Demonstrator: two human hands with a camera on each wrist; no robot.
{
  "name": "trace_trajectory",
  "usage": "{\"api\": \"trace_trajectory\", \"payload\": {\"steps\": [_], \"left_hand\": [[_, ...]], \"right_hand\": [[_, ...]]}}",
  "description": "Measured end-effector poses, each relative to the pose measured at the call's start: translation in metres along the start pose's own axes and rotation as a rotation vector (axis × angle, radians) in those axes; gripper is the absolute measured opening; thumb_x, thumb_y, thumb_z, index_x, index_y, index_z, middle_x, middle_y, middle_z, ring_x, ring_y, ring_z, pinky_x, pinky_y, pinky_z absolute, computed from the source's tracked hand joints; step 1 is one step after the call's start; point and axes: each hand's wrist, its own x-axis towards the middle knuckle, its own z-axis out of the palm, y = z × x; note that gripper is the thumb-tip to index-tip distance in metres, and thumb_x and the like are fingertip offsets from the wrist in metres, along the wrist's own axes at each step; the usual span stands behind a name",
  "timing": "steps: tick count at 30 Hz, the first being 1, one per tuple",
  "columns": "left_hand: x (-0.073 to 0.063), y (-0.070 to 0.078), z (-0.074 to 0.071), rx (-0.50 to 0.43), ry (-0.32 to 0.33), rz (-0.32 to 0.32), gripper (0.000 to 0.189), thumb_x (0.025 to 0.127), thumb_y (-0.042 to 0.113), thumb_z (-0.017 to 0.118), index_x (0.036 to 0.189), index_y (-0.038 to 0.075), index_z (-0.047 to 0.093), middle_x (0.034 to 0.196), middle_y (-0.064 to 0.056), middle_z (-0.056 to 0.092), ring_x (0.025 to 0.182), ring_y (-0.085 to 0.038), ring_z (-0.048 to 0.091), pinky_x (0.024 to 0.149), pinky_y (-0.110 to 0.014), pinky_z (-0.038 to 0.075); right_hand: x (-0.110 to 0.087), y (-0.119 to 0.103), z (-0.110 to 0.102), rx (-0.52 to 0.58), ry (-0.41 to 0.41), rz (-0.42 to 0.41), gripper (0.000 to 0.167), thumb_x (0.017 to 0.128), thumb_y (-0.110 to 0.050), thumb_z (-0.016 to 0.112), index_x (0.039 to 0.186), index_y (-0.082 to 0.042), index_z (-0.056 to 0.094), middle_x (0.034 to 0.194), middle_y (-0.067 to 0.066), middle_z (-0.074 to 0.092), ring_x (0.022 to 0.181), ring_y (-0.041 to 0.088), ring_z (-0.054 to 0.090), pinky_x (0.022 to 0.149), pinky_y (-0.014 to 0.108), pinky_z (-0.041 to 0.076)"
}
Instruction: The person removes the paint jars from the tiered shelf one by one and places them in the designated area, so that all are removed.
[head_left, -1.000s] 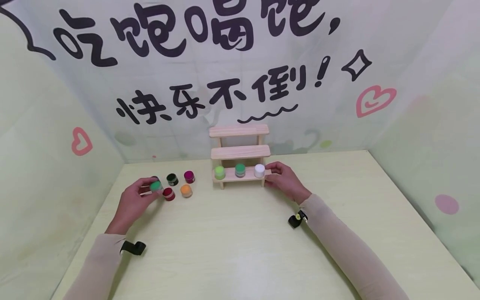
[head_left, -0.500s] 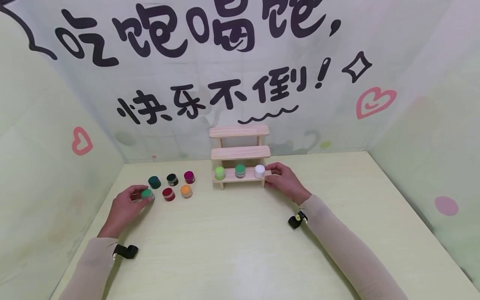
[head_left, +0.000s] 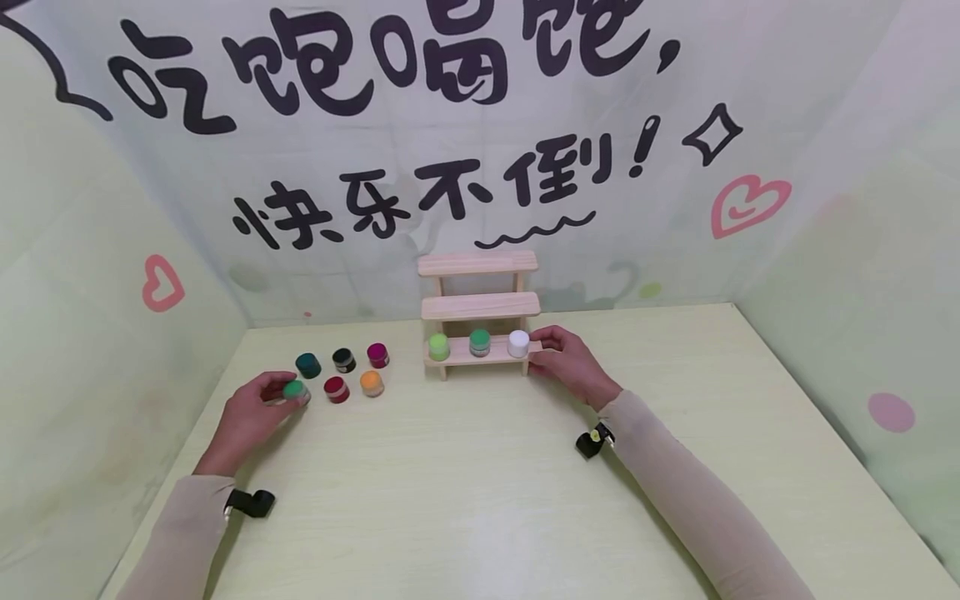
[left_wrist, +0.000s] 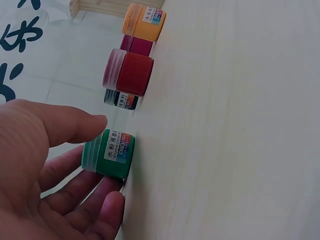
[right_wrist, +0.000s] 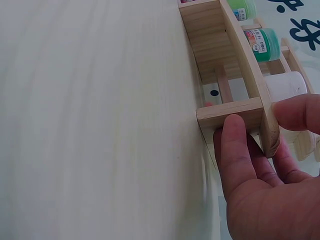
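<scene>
In the head view my left hand (head_left: 253,415) holds a green gouache paint jar (head_left: 296,392) at the left end of the front row of jars. The left wrist view has the thumb against one side of this green jar (left_wrist: 116,154) and fingers on the other; its base appears to meet the table. My right hand (head_left: 573,365) grips the right end of the lowest step of a wooden tiered stand (head_left: 480,305), thumb above and fingers at the end and below. On that step stand a light green jar (head_left: 438,347), another green jar (head_left: 480,342) and a white jar (head_left: 518,343).
Right of the left hand are a dark red jar (head_left: 337,389) and an orange jar (head_left: 371,383). Behind them stand teal (head_left: 308,365), black (head_left: 344,360) and magenta (head_left: 378,355) jars. A printed cloth (head_left: 360,275) hangs behind the table (head_left: 465,483).
My left hand has carried the green jar left and toward the front, away from above the teal jar, and then stayed nearly still. The right hand keeps its place on the stand.
</scene>
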Motion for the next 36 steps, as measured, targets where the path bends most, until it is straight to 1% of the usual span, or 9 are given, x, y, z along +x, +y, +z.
{"api": "trace_trajectory", "payload": {"steps": [7, 14, 16, 20, 22, 25, 31, 33, 36], "left_hand": [[-0.002, 0.006, -0.002, -0.028, 0.028, 0.000, 0.071, 0.100, 0.053, 0.070, 0.153, 0.009, 0.051, 0.149, -0.024, 0.056, 0.134, -0.045, 0.056, 0.105, -0.059, 0.053], [-0.006, 0.022, -0.003, -0.048, 0.109, 0.048, 0.060, 0.102, 0.046, 0.069, 0.148, 0.009, 0.056, 0.147, -0.021, 0.060, 0.134, -0.041, 0.057, 0.097, -0.032, 0.055], [-0.006, 0.028, -0.003, -0.046, 0.125, 0.069, 0.058, 0.102, 0.044, 0.070, 0.146, 0.009, 0.056, 0.146, -0.021, 0.061, 0.134, -0.042, 0.056, 0.100, -0.036, 0.055], [-0.005, 0.037, -0.003, -0.063, 0.156, 0.106, 0.056, 0.102, 0.044, 0.069, 0.143, 0.009, 0.057, 0.144, -0.021, 0.062, 0.135, -0.043, 0.055, 0.111, -0.058, 0.049], [-0.004, 0.040, -0.002, -0.077, 0.163, 0.122, 0.056, 0.102, 0.045, 0.069, 0.143, 0.008, 0.058, 0.144, -0.021, 0.062, 0.134, -0.043, 0.056, 0.113, -0.061, 0.048], [-0.002, 0.048, 0.000, -0.087, 0.161, 0.141, 0.055, 0.102, 0.045, 0.069, 0.142, 0.009, 0.059, 0.140, -0.018, 0.064, 0.132, -0.040, 0.058, 0.112, -0.056, 0.050], [0.002, 0.070, 0.009, -0.100, 0.135, 0.153, 0.050, 0.101, 0.042, 0.071, 0.140, 0.011, 0.061, 0.137, -0.015, 0.066, 0.127, -0.033, 0.063, 0.104, -0.032, 0.056], [0.003, 0.078, 0.014, -0.113, 0.120, 0.157, 0.050, 0.101, 0.042, 0.072, 0.140, 0.011, 0.062, 0.139, -0.015, 0.066, 0.127, -0.034, 0.063, 0.104, -0.033, 0.056], [0.006, 0.090, 0.021, -0.138, 0.095, 0.171, 0.047, 0.101, 0.038, 0.072, 0.139, 0.012, 0.062, 0.139, -0.015, 0.065, 0.128, -0.035, 0.063, 0.107, -0.043, 0.055]], "right_hand": [[0.000, 0.000, 0.000, 0.002, 0.000, 0.006, 0.041, 0.100, -0.002, 0.066, 0.138, -0.002, 0.054, 0.126, 0.017, 0.061, 0.114, 0.025, 0.066, 0.097, 0.037, 0.063], [-0.001, 0.000, 0.000, 0.003, -0.003, 0.008, 0.042, 0.099, -0.003, 0.066, 0.139, -0.001, 0.054, 0.126, 0.016, 0.061, 0.113, 0.025, 0.066, 0.098, 0.037, 0.062], [-0.001, 0.000, 0.000, 0.002, -0.001, 0.007, 0.042, 0.099, -0.003, 0.066, 0.139, -0.001, 0.054, 0.126, 0.016, 0.061, 0.113, 0.025, 0.066, 0.099, 0.037, 0.062], [-0.001, 0.000, 0.001, 0.003, 0.004, 0.008, 0.042, 0.099, -0.003, 0.066, 0.139, -0.002, 0.054, 0.125, 0.016, 0.061, 0.115, 0.026, 0.065, 0.099, 0.038, 0.062], [-0.001, 0.000, 0.001, 0.004, 0.006, 0.009, 0.041, 0.099, -0.003, 0.066, 0.139, -0.002, 0.054, 0.125, 0.015, 0.061, 0.115, 0.027, 0.065, 0.098, 0.038, 0.062], [0.000, 0.000, 0.001, 0.007, 0.006, 0.011, 0.041, 0.099, -0.002, 0.066, 0.139, -0.002, 0.054, 0.124, 0.015, 0.061, 0.115, 0.027, 0.065, 0.098, 0.037, 0.062], [-0.001, 0.000, 0.001, 0.012, 0.008, 0.013, 0.041, 0.099, -0.001, 0.065, 0.139, -0.002, 0.054, 0.124, 0.015, 0.061, 0.115, 0.026, 0.065, 0.098, 0.038, 0.062], [-0.001, 0.000, 0.001, 0.012, 0.007, 0.010, 0.041, 0.099, -0.001, 0.065, 0.139, -0.002, 0.054, 0.124, 0.015, 0.062, 0.115, 0.026, 0.065, 0.099, 0.038, 0.062], [-0.001, 0.000, 0.001, 0.012, 0.006, 0.006, 0.041, 0.100, -0.002, 0.065, 0.139, -0.002, 0.054, 0.124, 0.015, 0.062, 0.115, 0.026, 0.065, 0.099, 0.038, 0.062]]}}
